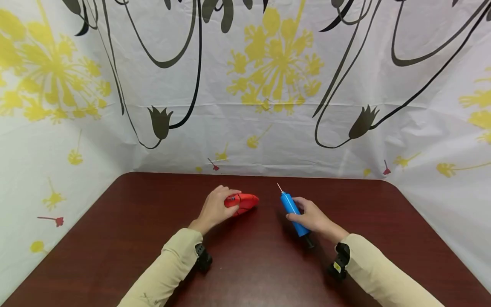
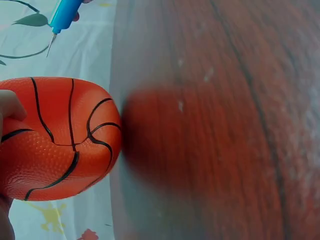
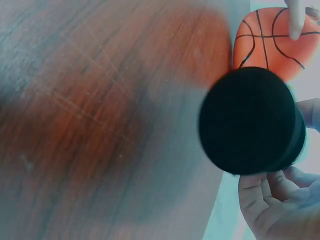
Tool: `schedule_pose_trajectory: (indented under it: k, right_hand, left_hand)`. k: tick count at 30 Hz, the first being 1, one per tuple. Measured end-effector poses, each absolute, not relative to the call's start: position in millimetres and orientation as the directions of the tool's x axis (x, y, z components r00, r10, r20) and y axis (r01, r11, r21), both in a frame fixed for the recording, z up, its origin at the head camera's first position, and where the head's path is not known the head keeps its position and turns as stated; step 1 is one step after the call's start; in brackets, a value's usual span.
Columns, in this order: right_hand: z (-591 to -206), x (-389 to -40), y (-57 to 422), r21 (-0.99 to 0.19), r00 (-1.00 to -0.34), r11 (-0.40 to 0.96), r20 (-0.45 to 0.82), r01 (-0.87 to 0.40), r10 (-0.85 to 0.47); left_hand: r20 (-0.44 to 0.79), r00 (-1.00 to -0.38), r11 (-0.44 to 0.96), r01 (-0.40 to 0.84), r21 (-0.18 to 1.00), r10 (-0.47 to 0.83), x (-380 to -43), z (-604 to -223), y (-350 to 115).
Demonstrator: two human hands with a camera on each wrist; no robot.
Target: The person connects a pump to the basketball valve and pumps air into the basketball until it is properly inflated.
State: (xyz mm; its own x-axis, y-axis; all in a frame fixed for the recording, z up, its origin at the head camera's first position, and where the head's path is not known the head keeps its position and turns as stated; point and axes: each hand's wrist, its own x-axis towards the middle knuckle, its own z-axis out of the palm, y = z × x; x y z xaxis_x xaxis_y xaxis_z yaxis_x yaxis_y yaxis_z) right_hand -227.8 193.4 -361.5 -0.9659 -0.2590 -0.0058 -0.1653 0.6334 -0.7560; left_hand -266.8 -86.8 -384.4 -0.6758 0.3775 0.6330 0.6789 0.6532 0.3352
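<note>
My left hand (image 1: 218,205) grips a deflated orange-red toy basketball (image 1: 247,202) with black lines, near the table's far side. In the left wrist view the ball (image 2: 65,140) looks flattened and dented, with fingertips at its left edge. My right hand (image 1: 312,216) holds a blue hand pump (image 1: 293,209) around its barrel. The pump's thin needle (image 1: 279,187) points away and up to the left, apart from the ball. Its black handle end (image 3: 250,122) fills much of the right wrist view and hides part of the barrel.
A glossy dark reddish-brown table (image 1: 245,268) lies beneath both hands. Behind it and at its sides hangs a white sheet (image 1: 215,85) with yellow and grey plant prints. Black wrist cameras (image 1: 203,258) sit on both sleeves.
</note>
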Motion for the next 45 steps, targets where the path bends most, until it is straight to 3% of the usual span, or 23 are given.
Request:
schedule_pose_trajectory:
  k: [5, 9, 17, 22, 31, 39, 45]
  right_hand:
    - [-358.6, -225.3, 194.8, -0.763, -0.962, 0.623, -0.003, -0.175, -0.274]
    - [-356.9, -223.3, 194.9, -0.765, -0.956, 0.614, 0.008, -0.194, -0.293]
    - [-348.8, -214.8, 188.4, -0.854, -0.922, 0.486, -0.017, -0.188, -0.386]
    - [-344.3, -210.9, 184.9, -0.834, -0.908, 0.503, -0.007, -0.226, -0.419]
    - [-338.6, -205.3, 182.2, -0.832, -0.885, 0.488, 0.01, -0.266, -0.465]
    - [-331.4, -199.7, 178.8, -0.77, -0.86, 0.537, 0.028, -0.343, -0.51]
    - [-328.0, -193.0, 174.0, -0.713, -0.843, 0.57, 0.055, -0.408, -0.535]
  left_hand:
    - [0.666, -0.645, 0.611, 0.712, 0.346, 0.374, -258.9, -379.1, -84.0]
    - [0.691, -0.585, 0.559, 0.77, 0.309, 0.425, -248.7, -375.0, -79.9]
    - [0.7, -0.455, 0.548, 0.83, 0.109, 0.55, -236.7, -369.8, -75.4]
    - [0.723, -0.364, 0.509, 0.861, 0.02, 0.588, -237.0, -368.2, -76.9]
    - [0.731, -0.313, 0.468, 0.884, -0.01, 0.606, -240.6, -369.2, -81.1]
    - [0.762, -0.19, 0.389, 0.917, -0.088, 0.619, -242.7, -370.0, -82.6]
    - [0.773, -0.212, 0.388, 0.92, -0.048, 0.599, -242.6, -366.1, -82.1]
